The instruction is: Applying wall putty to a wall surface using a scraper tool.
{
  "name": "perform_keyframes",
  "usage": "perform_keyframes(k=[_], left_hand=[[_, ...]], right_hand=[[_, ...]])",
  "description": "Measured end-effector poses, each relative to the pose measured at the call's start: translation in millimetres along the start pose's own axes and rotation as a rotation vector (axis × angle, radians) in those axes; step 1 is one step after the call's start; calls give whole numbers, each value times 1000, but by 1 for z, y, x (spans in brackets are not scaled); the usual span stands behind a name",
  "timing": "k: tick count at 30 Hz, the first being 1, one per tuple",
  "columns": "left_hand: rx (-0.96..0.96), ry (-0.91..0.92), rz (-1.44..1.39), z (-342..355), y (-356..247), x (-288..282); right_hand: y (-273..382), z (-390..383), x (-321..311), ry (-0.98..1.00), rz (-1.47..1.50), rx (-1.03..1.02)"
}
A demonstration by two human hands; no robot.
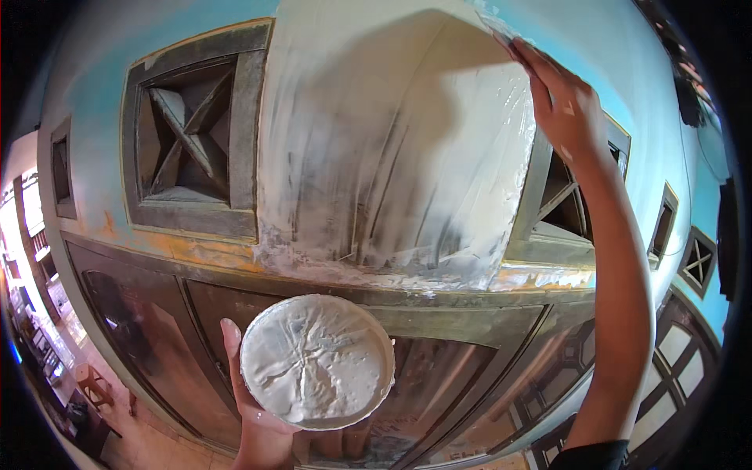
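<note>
Here's the round tub (345, 424), low and just left of centre, up in front of the dark wooden door panels (149, 345), and the left hand (262, 427) has it! That hand cradles it from below, thumb laid up along its left side, and what look like fingertips just peek out past the right rim. Inside, thick white paste (329, 376) spreads right across, glossy and lumpy, with grooves fanning out from 1 point near the middle. More white clings to the rim. Any label? The tub's outer side is mostly turned away, so I can't tell whether it carries writing.

Now up top! The right hand (570, 113), at the end of a raised arm, grips a thin, flat tool (501, 27) against the upper right edge of a whitish patch (368, 141) on the turquoise wall (619, 51). The tool's full shape is hard to make out, and it's smeared with white. A big shadow falls over the patch, dark streaks run down its lower half, and wet white shines along its right border. The patch sits between 2 framed vents: the left vent (258, 125) in plain view, the right vent (540, 251) partly behind the forearm. Far lower left, a reddish stool (94, 384) stands on the tiled floor (149, 442).
</note>
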State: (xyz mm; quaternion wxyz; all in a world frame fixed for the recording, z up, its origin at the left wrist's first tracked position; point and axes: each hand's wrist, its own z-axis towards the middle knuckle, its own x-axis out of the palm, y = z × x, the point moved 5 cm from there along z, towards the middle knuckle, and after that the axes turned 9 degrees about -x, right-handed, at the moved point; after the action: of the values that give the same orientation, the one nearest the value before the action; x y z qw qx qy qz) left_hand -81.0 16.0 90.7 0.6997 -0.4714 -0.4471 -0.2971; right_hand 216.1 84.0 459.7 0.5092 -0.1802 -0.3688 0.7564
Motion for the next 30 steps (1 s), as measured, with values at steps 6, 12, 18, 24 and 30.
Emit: perform_keyframes(k=[6,12,18,24,30], left_hand=[[-148,489,-177,-2,-4,19],[-233,570,-227,-5,17,12],[-359,607,-281,-8,38,6],[-275,584,-230,-2,8,0],[-261,441,-237,-3,23,14]], right_hand=[[42,-38,36,84,-51,-18],[162,-138,4,358,127,-152],[230,-186,-42,584,426,-285],[141,-61,0,192,227,-145],[64,59,50,109,35,95]])
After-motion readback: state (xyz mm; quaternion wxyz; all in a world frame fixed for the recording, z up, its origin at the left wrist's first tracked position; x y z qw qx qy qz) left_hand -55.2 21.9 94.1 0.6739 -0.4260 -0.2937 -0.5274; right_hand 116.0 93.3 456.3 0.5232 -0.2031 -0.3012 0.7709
